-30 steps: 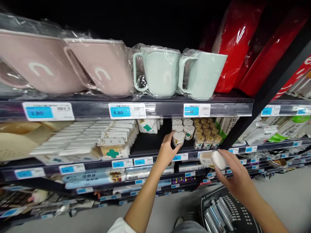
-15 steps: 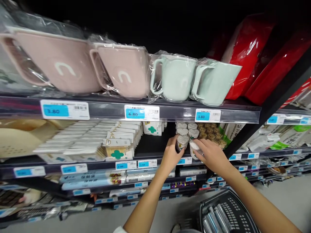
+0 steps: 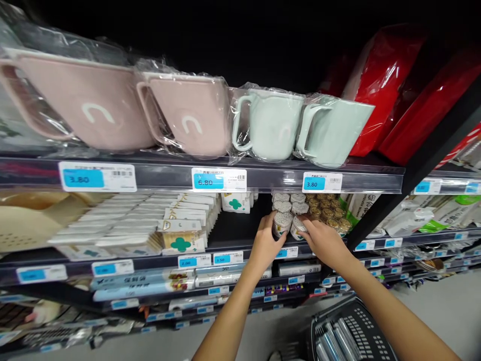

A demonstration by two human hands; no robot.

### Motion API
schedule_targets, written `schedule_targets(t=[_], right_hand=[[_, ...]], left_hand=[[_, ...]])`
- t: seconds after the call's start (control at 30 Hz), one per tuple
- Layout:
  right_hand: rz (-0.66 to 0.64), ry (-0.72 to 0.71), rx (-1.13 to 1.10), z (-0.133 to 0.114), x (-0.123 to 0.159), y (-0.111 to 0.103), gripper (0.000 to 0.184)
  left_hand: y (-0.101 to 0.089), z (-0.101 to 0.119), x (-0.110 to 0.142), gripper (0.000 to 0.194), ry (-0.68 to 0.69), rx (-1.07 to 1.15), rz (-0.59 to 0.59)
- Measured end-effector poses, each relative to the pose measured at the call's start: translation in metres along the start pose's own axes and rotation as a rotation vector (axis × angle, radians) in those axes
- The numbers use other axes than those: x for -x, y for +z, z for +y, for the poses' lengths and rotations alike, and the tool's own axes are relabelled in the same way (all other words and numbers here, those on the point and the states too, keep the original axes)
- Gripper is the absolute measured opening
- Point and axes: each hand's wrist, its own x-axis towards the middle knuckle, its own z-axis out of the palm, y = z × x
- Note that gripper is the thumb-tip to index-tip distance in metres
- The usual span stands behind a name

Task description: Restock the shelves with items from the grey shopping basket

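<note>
Two rows of small round tubs of cotton swabs, white tips showing on top, stand on the lower shelf. My left hand (image 3: 265,244) is closed around the side of the front-left tub (image 3: 282,223), thumb at its front and fingers at its far left. My right hand (image 3: 323,241) grips the front-right tub (image 3: 298,228) from the right, its fingers over the rim and partly hiding it. The two front tubs sit side by side, close to the shelf's front edge. Just right of them are several round containers with gold-brown tops (image 3: 333,215).
Pink and mint plastic-wrapped jugs (image 3: 278,125) line the shelf above, whose front edge (image 3: 263,175) overhangs my hands. White packets (image 3: 182,235) with green marks stand to the left. A dark upright post (image 3: 417,175) rises at right. Below is a black basket (image 3: 364,321) holding shiny rolls.
My right hand has moved the front-right tub back from the shelf edge, in beside the left one. My left hand stays on its tub. The view has shifted slightly.
</note>
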Motion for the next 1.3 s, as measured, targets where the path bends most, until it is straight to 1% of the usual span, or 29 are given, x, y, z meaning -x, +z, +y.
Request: schedule_targets(t=[0.1,0.17,0.3,0.4,0.6,0.73,0.8,0.83,0.9,1.0,1.1,1.2,1.3], right_hand=[[-0.074,0.05,0.039,-0.002,-0.002,-0.007,0.042],[-0.104,0.06,0.054,-0.003,-0.004,-0.01,0.043],[-0.139,0.073,0.051,-0.001,-0.01,-0.008,0.042],[-0.149,0.09,0.026,0.0,-0.013,-0.006,0.042],[-0.147,0.12,0.004,-0.002,-0.015,-0.003,0.036],[-0.157,0.129,0.001,-0.003,-0.014,-0.006,0.035],[-0.142,0.122,0.01,-0.004,-0.011,-0.009,0.037],[-0.114,0.114,0.015,-0.004,-0.008,-0.01,0.038],[-0.014,0.083,0.017,-0.006,0.001,-0.011,0.039],[0.216,-0.005,-0.035,-0.011,0.025,-0.006,0.038],[0.419,-0.095,-0.122,-0.015,0.059,0.006,0.033],[0.513,-0.118,-0.228,-0.017,0.096,0.022,0.028],[0.557,-0.07,-0.303,-0.015,0.131,0.039,0.025]], left_hand=[[0.0,-0.001,0.0,0.064,-0.013,0.005,0.0],[0.0,-0.001,0.0,0.063,-0.018,0.001,-0.002],[0.0,-0.001,0.001,0.063,-0.01,-0.006,0.004],[0.001,-0.002,0.001,0.064,-0.02,-0.024,0.009],[0.002,-0.004,0.001,0.065,-0.035,-0.014,0.013],[0.002,-0.005,0.0,0.066,-0.028,-0.013,0.021],[0.003,-0.006,0.0,0.067,-0.026,-0.013,0.025],[0.003,-0.007,0.0,0.067,-0.028,-0.014,0.026],[0.002,-0.007,0.0,0.067,-0.029,-0.014,0.021],[0.002,-0.006,0.0,0.066,-0.024,-0.012,0.016],[0.002,-0.006,0.0,0.067,-0.033,-0.016,0.021],[0.002,-0.006,0.0,0.069,-0.048,-0.02,0.03],[0.002,-0.008,0.001,0.071,-0.047,-0.045,0.027]])
